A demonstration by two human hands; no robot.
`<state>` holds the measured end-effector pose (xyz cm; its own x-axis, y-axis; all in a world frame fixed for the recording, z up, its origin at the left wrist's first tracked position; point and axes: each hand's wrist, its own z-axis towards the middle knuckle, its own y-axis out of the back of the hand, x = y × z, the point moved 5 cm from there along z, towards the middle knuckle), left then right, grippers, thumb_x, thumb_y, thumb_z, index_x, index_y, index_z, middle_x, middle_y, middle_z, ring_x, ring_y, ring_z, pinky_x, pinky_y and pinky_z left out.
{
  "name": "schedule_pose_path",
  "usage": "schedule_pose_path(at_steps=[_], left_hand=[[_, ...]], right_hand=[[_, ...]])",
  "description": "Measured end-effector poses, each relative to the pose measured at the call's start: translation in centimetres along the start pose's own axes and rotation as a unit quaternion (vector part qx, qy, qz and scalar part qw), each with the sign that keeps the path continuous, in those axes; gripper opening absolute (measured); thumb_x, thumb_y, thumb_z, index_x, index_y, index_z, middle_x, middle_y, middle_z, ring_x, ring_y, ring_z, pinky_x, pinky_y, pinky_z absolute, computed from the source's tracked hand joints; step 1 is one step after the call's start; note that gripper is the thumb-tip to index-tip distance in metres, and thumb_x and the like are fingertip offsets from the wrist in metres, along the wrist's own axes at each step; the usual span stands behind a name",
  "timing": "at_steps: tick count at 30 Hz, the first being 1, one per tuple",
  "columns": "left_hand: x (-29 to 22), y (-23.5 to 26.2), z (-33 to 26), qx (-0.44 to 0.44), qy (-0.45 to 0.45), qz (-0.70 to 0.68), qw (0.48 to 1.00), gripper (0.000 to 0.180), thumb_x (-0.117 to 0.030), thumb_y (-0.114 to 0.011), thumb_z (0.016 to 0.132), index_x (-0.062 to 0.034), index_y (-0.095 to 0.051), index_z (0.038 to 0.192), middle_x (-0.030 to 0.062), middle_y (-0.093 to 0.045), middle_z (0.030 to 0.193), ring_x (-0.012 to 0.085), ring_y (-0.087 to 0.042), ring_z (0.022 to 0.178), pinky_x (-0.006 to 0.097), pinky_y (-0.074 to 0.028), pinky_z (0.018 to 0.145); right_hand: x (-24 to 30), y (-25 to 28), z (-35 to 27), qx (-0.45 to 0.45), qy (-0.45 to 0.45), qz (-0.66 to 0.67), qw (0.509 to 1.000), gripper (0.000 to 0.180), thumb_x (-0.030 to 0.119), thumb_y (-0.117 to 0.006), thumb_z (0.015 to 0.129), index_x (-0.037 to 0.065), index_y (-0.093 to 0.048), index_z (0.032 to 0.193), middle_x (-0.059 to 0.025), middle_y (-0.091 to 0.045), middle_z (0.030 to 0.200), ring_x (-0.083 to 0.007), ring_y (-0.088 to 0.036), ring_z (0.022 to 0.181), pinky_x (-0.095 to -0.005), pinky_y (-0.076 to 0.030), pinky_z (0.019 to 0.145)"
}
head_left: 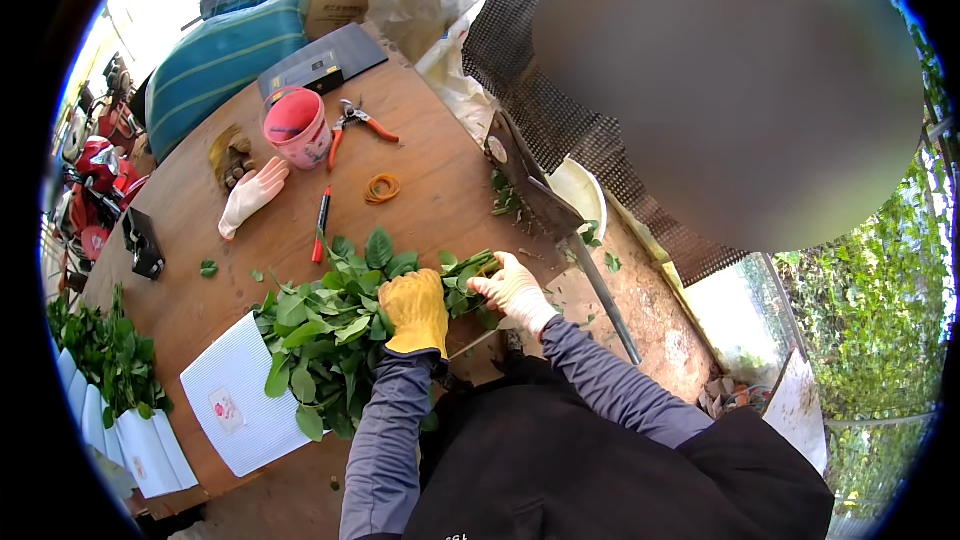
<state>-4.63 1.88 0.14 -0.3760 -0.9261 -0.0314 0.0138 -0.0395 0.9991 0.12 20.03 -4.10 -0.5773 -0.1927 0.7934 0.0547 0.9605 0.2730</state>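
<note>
A bunch of leafy green stems lies across the near part of the wooden table, its leaves toward the left and its stem ends toward the right. My left hand, in a yellow work glove, is closed round the middle of the bunch. Toward the stem ends, my right hand, in a pale thin glove, pinches the stems between thumb and fingers. A white ribbed wrapping sheet with a small label surrounds or lies under the leafy end; the leaves hide which. Any flower heads are out of sight.
On the wooden table are a pink bucket, orange-handled pruners, tan rubber bands, a red-and-black cutter-like tool, a pale glove and a black box. Wrapped bunches stand at left; a metal bar juts out right.
</note>
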Motion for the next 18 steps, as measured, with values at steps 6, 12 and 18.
schedule_pose_path(at_steps=[6, 12, 18], left_hand=[[0.2, 0.4, 0.3, -0.048, -0.014, 0.011, 0.999, 0.013, -0.025, -0.075, 0.078, -0.0167, -0.067, 0.084, 0.0054, -0.072, 0.081, 0.0275, -0.073, 0.08, 0.044, -0.052, 0.071], [0.3, -1.4, 0.5, 0.117, -0.024, 0.013, 0.993, 0.054, -0.049, -0.051, 0.107, -0.0036, -0.07, 0.129, 0.0256, -0.075, 0.106, 0.0292, -0.074, 0.099, 0.047, -0.055, 0.096], [-1.0, 0.6, 0.6, 0.032, -0.021, 0.03, 0.999, 0.015, -0.029, -0.073, 0.082, -0.0177, -0.067, 0.09, 0.0058, -0.075, 0.085, 0.0267, -0.075, 0.083, 0.043, -0.055, 0.073]], right_hand=[[6.4, -2.2, -4.1, -0.004, 0.088, -0.165, 0.982, 0.089, 0.039, -0.072, 0.09, 0.003, -0.028, 0.16, -0.013, -0.069, 0.091, -0.0318, -0.068, 0.081, -0.0423, -0.055, 0.075], [7.4, -5.5, -10.3, 0.05, 0.257, -0.214, 0.941, 0.04, 0.026, -0.06, 0.093, 0.004, -0.053, 0.125, -0.0225, -0.071, 0.107, -0.0403, -0.07, 0.096, -0.046, -0.056, 0.088], [6.3, -1.2, -4.2, -0.026, 0.214, -0.105, 0.971, 0.021, 0.023, -0.058, 0.096, 0.007, -0.056, 0.109, -0.0186, -0.068, 0.09, -0.0376, -0.068, 0.086, -0.0436, -0.054, 0.08]])
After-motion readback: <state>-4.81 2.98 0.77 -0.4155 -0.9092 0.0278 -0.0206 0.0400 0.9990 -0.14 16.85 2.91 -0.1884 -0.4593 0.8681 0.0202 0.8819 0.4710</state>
